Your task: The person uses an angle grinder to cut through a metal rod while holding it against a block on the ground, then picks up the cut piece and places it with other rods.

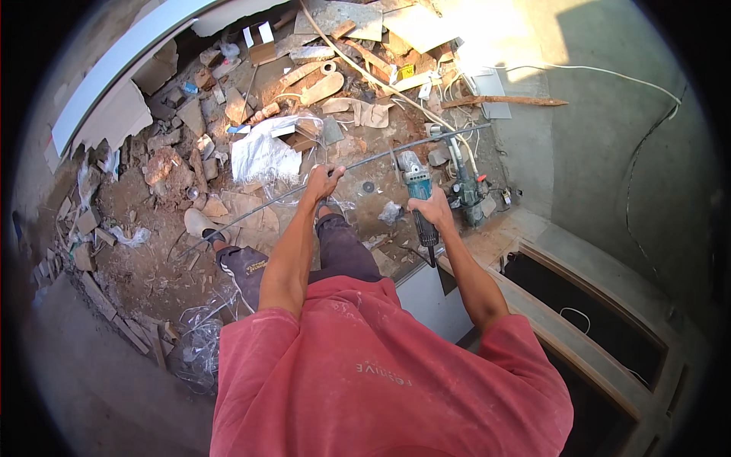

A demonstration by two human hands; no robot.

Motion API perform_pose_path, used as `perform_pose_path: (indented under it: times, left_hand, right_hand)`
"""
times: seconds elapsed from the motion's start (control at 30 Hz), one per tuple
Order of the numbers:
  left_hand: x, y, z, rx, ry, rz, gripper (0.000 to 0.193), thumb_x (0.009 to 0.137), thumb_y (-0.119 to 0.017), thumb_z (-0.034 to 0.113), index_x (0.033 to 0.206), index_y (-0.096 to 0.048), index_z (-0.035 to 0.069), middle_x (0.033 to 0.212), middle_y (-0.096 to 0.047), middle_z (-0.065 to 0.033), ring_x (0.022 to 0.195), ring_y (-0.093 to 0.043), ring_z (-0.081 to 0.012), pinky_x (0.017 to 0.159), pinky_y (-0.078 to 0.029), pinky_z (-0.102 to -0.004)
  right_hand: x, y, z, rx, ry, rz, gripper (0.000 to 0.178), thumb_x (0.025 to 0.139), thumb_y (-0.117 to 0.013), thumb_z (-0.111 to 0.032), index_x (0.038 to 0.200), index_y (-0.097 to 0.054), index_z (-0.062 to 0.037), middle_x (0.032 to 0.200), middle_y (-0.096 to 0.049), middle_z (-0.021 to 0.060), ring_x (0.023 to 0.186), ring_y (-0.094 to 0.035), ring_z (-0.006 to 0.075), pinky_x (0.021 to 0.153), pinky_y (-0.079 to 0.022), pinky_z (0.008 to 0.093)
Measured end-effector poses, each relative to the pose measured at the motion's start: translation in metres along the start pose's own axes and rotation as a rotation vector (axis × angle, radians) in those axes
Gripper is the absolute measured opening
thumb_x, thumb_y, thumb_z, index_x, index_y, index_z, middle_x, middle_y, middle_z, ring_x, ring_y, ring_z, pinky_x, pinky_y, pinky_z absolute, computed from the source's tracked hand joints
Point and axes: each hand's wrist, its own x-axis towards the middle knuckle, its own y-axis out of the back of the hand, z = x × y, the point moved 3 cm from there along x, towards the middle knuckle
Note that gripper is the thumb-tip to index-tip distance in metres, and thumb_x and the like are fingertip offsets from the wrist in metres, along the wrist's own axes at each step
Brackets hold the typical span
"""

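Observation:
My left hand is closed around a long thin steel rod, likely rebar. The rod slants from beside my shoe on the lower left up to the right, over the rubble. In my right hand is a teal and black angle grinder, gripped by its body with the disc end away from me. Its disc stands edge-on close to the rod; whether they touch I cannot tell. Another teal power tool sits on the floor just right of the grinder. A small dark round disc lies between my hands.
Broken bricks, wood scraps and cardboard cover the floor ahead and left. A white sack lies beyond my left hand. A wooden frame with dark openings is at the right, below a grey wall. A white cable runs along the wall.

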Motion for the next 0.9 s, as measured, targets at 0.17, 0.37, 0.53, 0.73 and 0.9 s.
perform_pose_path:
  times: [0.17, 0.37, 0.53, 0.73, 0.9]
  left_hand:
    - [-0.002, -0.001, 0.0, -0.011, -0.006, 0.009, 0.04, 0.087, -0.062, 0.037, 0.091, -0.071, -0.002, 0.079, -0.067, -0.0228, 0.077, -0.066, -0.0347, 0.072, -0.049, -0.041]
    - [0.002, -0.012, -0.004, -0.001, -0.048, 0.039, 0.041, 0.086, -0.063, 0.039, 0.083, -0.069, -0.002, 0.073, -0.062, -0.0265, 0.073, -0.061, -0.0423, 0.069, -0.046, -0.0458]
    - [0.001, -0.012, -0.009, -0.008, -0.063, 0.072, 0.041, 0.086, -0.063, 0.039, 0.082, -0.07, -0.001, 0.073, -0.062, -0.0262, 0.073, -0.061, -0.0419, 0.069, -0.046, -0.0465]
    - [-0.001, -0.009, -0.002, 0.023, -0.018, 0.037, 0.045, 0.086, -0.061, 0.044, 0.089, -0.071, 0.0, 0.079, -0.065, -0.0266, 0.08, -0.063, -0.0417, 0.074, -0.048, -0.0455]
    - [-0.002, -0.013, -0.006, 0.023, 0.013, 0.051, 0.042, 0.086, -0.063, 0.042, 0.091, -0.072, 0.002, 0.08, -0.065, -0.0261, 0.083, -0.063, -0.0426, 0.078, -0.048, -0.0472]
  right_hand:
    - [-0.006, 0.004, -0.009, 0.014, -0.023, 0.026, 0.028, 0.057, -0.073, -0.018, 0.075, -0.059, -0.0024, 0.068, -0.058, 0.0031, 0.062, -0.052, 0.0148, 0.059, -0.044, 0.0307]
    - [-0.001, 0.013, 0.004, -0.057, 0.006, 0.011, 0.022, 0.06, -0.071, -0.015, 0.074, -0.059, -0.0032, 0.066, -0.059, 0.0015, 0.058, -0.052, 0.0124, 0.055, -0.043, 0.0292]
    - [0.004, 0.014, 0.011, -0.075, 0.006, -0.022, 0.018, 0.063, -0.07, -0.014, 0.073, -0.06, -0.0024, 0.065, -0.061, 0.0033, 0.056, -0.055, 0.0125, 0.054, -0.044, 0.0286]
    - [0.014, 0.013, 0.025, -0.019, -0.059, -0.033, 0.026, 0.057, -0.073, -0.019, 0.07, -0.057, -0.0032, 0.066, -0.055, 0.0012, 0.06, -0.049, 0.0133, 0.057, -0.042, 0.0305]
    - [0.015, 0.013, 0.022, -0.025, -0.093, -0.053, 0.026, 0.058, -0.072, -0.02, 0.073, -0.058, -0.0029, 0.068, -0.058, 0.0019, 0.061, -0.051, 0.0136, 0.059, -0.043, 0.0304]
